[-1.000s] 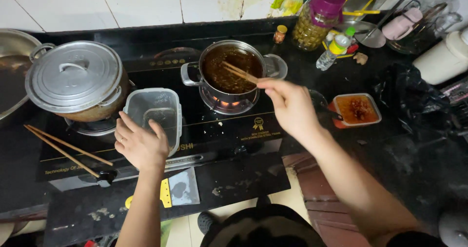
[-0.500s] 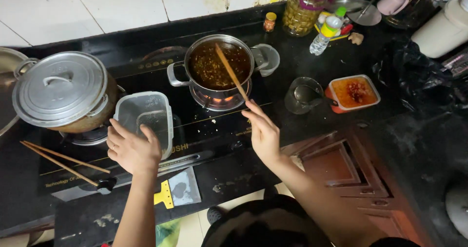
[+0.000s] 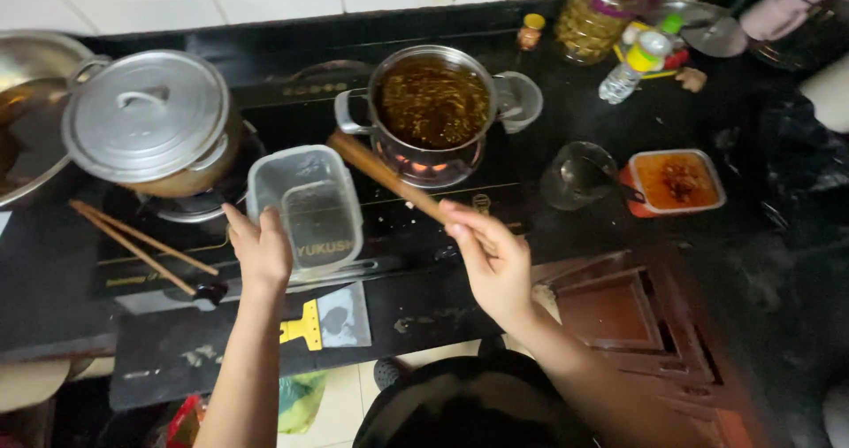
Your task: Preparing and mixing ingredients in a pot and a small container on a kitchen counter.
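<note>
Left hand: the left hand (image 3: 263,252) grips the near left corner of a clear plastic container (image 3: 305,207), fingers curled over its rim.
Container: empty and open-topped, it sits on the black stove (image 3: 265,130) just beyond the left hand, tilted a little.
Right hand: the right hand (image 3: 495,262) is closed around the near end of a wooden spatula (image 3: 389,176), thumb and fingers wrapped on the handle.
Spatula: it runs from the right hand up and to the left, its far end close to the pot's near left side, just right of the container.
Open pot: a steel pot (image 3: 431,107) of dark brown liquid stands beyond the right hand on a lit burner.
Covered pot: a lidded pot (image 3: 149,121) sits beyond and left of the left hand.
Chopsticks: a pair of chopsticks (image 3: 133,243) lies left of the left hand.
Scraper: a yellow-handled scraper (image 3: 323,320) lies on the counter (image 3: 416,315) between the two forearms.
Sauce tub: a tub of red sauce (image 3: 676,181) rests well to the right of the right hand, beside a glass lid (image 3: 579,176).
</note>
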